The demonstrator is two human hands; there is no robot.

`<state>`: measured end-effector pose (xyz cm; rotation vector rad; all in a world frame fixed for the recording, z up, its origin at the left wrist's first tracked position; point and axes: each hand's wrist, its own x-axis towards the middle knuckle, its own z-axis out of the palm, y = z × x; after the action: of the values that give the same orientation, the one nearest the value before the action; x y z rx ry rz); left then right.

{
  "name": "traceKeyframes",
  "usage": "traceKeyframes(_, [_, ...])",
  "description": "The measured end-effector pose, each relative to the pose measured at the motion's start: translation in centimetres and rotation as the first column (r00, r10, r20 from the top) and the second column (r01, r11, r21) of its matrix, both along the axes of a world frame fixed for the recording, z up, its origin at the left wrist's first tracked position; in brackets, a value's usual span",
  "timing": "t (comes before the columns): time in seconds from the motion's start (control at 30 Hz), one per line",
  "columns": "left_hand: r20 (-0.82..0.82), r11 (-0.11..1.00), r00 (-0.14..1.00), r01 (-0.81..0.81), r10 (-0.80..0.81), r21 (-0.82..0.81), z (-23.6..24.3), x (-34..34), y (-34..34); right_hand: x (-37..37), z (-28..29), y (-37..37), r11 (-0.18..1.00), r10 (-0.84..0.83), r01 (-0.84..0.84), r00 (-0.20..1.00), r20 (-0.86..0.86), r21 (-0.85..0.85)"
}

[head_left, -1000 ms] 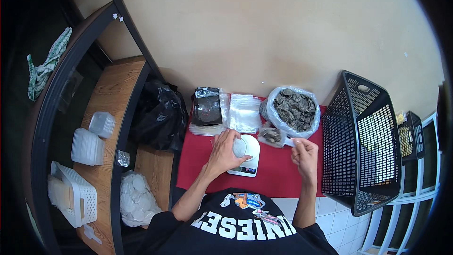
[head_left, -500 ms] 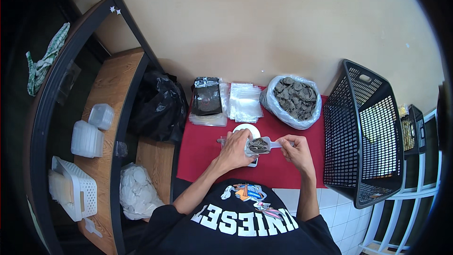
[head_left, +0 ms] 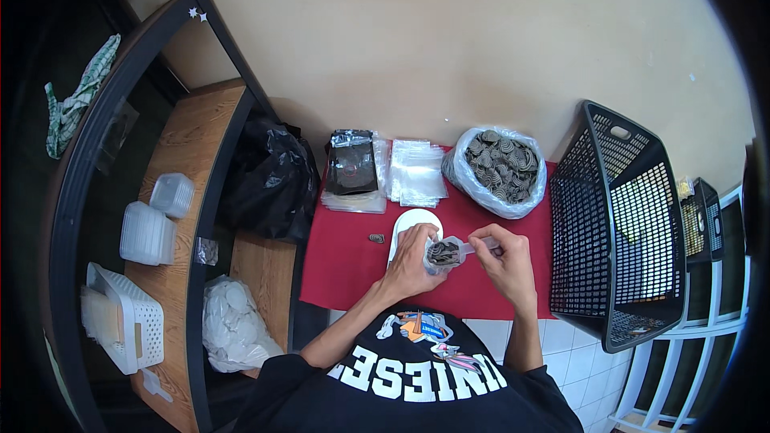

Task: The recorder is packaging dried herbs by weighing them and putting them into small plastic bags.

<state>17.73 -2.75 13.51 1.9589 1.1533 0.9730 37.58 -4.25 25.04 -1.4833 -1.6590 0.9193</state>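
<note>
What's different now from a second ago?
The left hand moved the clear container right, toward the scoop. The right hand brought the scoop nearer the person, to the container's mouth. Neither let go. The bag of dark pieces, the scale and the black basket stayed put.

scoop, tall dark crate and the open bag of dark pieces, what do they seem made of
The scoop in the right hand looks like whitish plastic, judging by its pale, seemingly translucent body. The crate seems moulded black plastic, fairly matt, with an even grid of holes. The bag appears to be thin plastic film, given its cloudy translucence and creases.
</note>
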Motion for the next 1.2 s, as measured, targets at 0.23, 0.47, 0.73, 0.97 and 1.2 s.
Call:
traceKeyframes(0.23, [0.056, 0.998, 0.997, 0.059, -0.057, -0.039, -0.4, 0.0, -0.6, -0.5, -0.1, -0.3, 0.985, 0.091, -0.097, 0.995, 0.049, 0.142])
traceKeyframes(0.47, [0.139, 0.980, 0.988, 0.086, -0.062, -0.178, -0.1, -0.8, -0.6, -1.2, 0.1, -0.3, 0.972, 0.131, -0.145, 0.987, 0.089, 0.183])
traceKeyframes(0.73, [0.169, 0.970, 0.979, 0.149, -0.117, -0.192, -0.4, -0.9, -1.4, -1.7, 0.9, -0.5, 0.945, 0.139, -0.181, 0.976, 0.166, 0.272])
traceKeyframes(0.97, [0.371, 0.903, 0.905, 0.323, -0.207, -0.284, -0.2, -1.7, -1.1, -0.7, 1.9, -0.8, 0.930, 0.309, -0.352, 0.905, 0.292, 0.108])
traceKeyframes(1.2, [0.454, 0.721, 0.799, 0.575, -0.394, -0.387, 0.9, -2.9, 0.1, 0.3, 4.8, -0.2, 0.883, 0.430, -0.459, 0.876, 0.216, 0.103])
